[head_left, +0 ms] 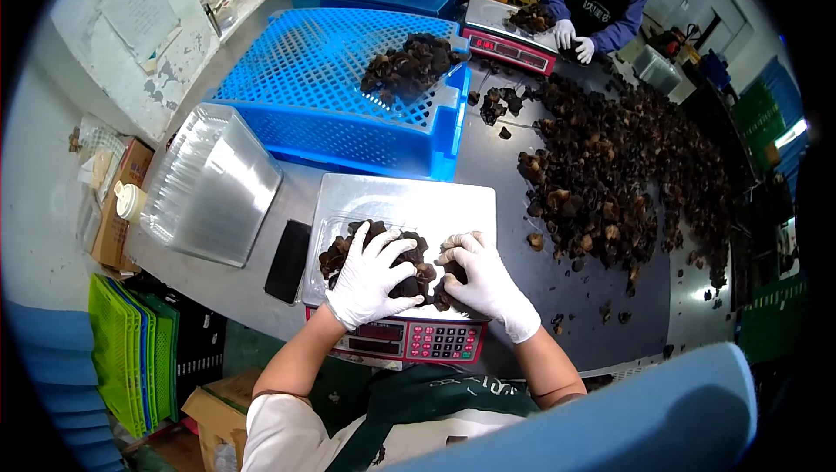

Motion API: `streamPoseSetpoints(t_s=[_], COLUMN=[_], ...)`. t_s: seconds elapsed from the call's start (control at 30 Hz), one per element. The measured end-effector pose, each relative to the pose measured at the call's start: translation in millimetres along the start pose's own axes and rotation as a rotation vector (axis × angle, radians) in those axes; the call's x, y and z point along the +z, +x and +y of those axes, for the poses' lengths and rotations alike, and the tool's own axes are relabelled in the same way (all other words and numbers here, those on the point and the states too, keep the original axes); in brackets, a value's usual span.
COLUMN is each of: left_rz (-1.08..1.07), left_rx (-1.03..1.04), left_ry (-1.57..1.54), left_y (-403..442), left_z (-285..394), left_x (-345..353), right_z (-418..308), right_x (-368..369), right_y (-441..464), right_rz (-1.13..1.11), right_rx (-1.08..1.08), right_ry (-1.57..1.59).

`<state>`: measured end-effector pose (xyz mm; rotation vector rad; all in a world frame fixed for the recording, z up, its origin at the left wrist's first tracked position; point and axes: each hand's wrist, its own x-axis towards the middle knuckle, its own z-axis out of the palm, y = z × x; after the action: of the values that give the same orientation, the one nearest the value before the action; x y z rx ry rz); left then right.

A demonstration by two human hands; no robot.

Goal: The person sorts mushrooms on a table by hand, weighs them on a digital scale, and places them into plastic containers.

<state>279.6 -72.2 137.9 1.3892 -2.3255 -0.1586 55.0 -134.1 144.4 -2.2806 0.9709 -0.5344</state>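
A red and silver digital scale (409,198) stands in front of me. On its metal plate sits a clear plastic tray (324,232) of dark wood ear mushrooms (376,230). My left hand (373,279), in a white glove, lies over the mushrooms with its fingers spread. On the plate's right side, my gloved right hand (488,280) has its fingers curled around some dark mushrooms, which it partly hides. The scale's keypad (441,341) shows below both hands; its display is unreadable.
A large mushroom pile (601,185) covers the table's right side. Ahead, a blue crate (348,137) carries a filled tray (409,71). Stacked clear trays (213,185) and a black phone (287,261) lie left. Beyond, a person's gloved hands (575,39) are beside another scale (509,50).
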Motion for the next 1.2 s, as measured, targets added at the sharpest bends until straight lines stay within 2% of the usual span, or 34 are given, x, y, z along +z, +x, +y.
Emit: streamPoseSetpoints(t_s=[0.2,0.27,0.33,0.47,0.63,0.73,0.87,0.97,1.13,1.2], left_rz=[-0.001,0.003,0.013,0.026,0.265,0.446,0.62,0.718,0.694,0.669], left_rx=[0.0,0.003,-0.003,0.029,0.038,-0.185,-0.359,-0.498,-0.585,-0.578], left_ry=[0.012,0.012,-0.009,-0.034,-0.196,-0.387,-0.233,-0.385,-0.358,-0.318], left_y=[-1,0,2,2,-12,-35,-62,-77,-97,-100], left_z=[1,1,3,5,-2,-13,-27,-31,-36,-34], left_x=[0,0,-3,-10,-34,-38,-52,-48,-31,-28], right_z=[-3,4,4,3,9,13,15,16,5,2], right_x=[-4,-15,-20,-30,-28,-29,-25,-22,-23,-19], right_y=[0,-5,-15,-32,-51,-58,-61,-60,-40,-25], right_rz=[0.043,0.041,0.142,0.23,0.189,0.166,0.186,0.214,0.285,0.307], right_rx=[-0.06,-0.029,0.022,0.039,0.062,0.057,0.045,0.029,0.026,-0.068], right_ry=[-0.07,0.315,0.368,0.351,0.187,0.147,0.129,0.113,0.052,-0.044])
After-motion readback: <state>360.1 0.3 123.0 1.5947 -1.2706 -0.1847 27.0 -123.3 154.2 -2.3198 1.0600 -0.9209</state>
